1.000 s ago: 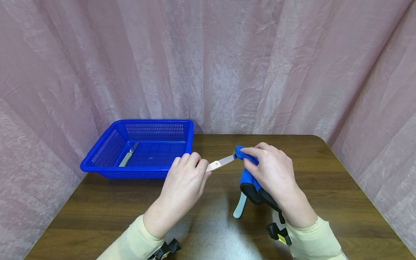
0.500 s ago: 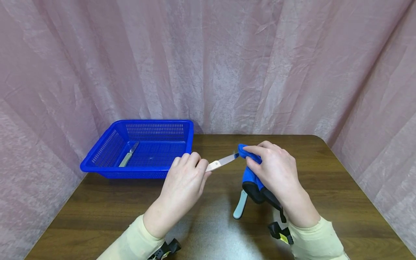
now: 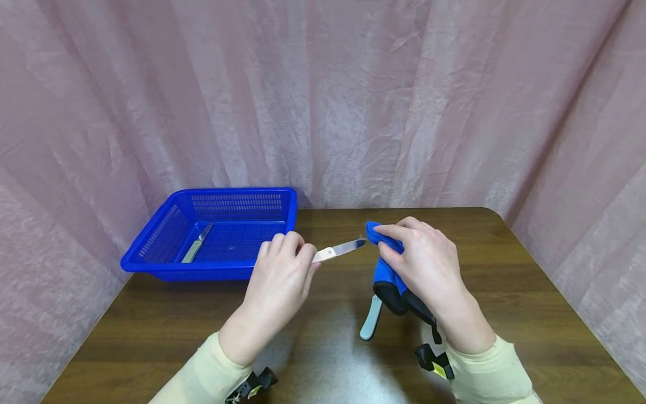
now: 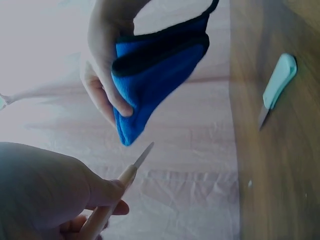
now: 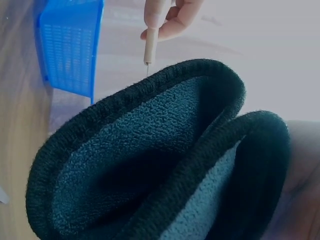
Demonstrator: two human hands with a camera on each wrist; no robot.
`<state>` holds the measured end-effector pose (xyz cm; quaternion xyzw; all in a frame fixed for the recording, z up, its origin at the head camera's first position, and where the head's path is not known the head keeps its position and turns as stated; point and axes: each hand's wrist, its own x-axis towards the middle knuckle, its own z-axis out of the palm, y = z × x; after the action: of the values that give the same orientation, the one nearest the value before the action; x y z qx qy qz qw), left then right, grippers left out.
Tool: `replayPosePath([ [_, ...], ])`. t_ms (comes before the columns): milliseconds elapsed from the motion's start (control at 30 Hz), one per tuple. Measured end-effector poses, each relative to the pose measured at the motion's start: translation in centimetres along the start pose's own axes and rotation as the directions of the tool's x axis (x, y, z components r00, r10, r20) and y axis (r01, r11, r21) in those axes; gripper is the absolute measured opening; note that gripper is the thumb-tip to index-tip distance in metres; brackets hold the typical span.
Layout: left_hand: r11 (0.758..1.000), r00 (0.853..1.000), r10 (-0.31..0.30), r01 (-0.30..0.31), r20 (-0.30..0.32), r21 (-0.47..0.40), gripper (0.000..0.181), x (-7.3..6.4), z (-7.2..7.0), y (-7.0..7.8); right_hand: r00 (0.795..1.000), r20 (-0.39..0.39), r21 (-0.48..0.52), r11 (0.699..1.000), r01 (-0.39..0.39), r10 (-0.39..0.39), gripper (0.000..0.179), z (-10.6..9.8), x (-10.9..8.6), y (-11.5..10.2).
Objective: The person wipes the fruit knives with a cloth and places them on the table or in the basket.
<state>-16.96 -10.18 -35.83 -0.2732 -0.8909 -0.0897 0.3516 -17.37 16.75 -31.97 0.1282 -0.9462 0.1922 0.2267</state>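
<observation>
My left hand (image 3: 280, 275) grips the cream handle of a small knife (image 3: 339, 249), its blade pointing right toward the cloth. In the left wrist view that knife (image 4: 131, 172) stands clear of the cloth by a small gap. Between thumb and fingers my right hand (image 3: 424, 258) pinches a folded blue cloth (image 3: 386, 272) with black edging; its folds fill the right wrist view. Below the cloth, a second knife with a pale teal handle (image 3: 371, 318) lies on the table. Its short blade shows in the left wrist view, where the teal knife (image 4: 280, 80) is whole.
A blue plastic basket (image 3: 151, 269) stands at the back left of the wooden table (image 3: 504, 292). Inside it lies a knife with a pale green handle (image 3: 193, 250). Pink curtains (image 3: 323, 112) hang behind and at the sides.
The cloth in my right hand has come off the knife tip, leaving a small gap. My left hand, still gripping the knife, has shifted slightly left. The view has turned a little.
</observation>
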Motion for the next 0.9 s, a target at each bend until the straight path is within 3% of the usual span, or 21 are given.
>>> replayPosePath([
  [233,0.999,1.000,-0.028,0.028,-0.013,0.025,0.018,0.0,-0.6,-1.3,1.000,0.004,0.012,1.000,0.022,-0.022,0.032,0.0,0.0,-0.2],
  [567,0.996,1.000,-0.002,0.000,0.025,0.089,0.024,-0.2,-1.1,-2.5,0.999,0.045,0.039,0.999,0.003,-0.005,0.032,0.1,-0.4,-0.1],
  [900,0.994,0.999,-0.029,0.025,0.038,0.107,0.025,-0.5,-1.5,-4.4,0.997,0.055,0.067,0.996,0.057,-0.061,0.030,1.2,-0.5,-0.5],
])
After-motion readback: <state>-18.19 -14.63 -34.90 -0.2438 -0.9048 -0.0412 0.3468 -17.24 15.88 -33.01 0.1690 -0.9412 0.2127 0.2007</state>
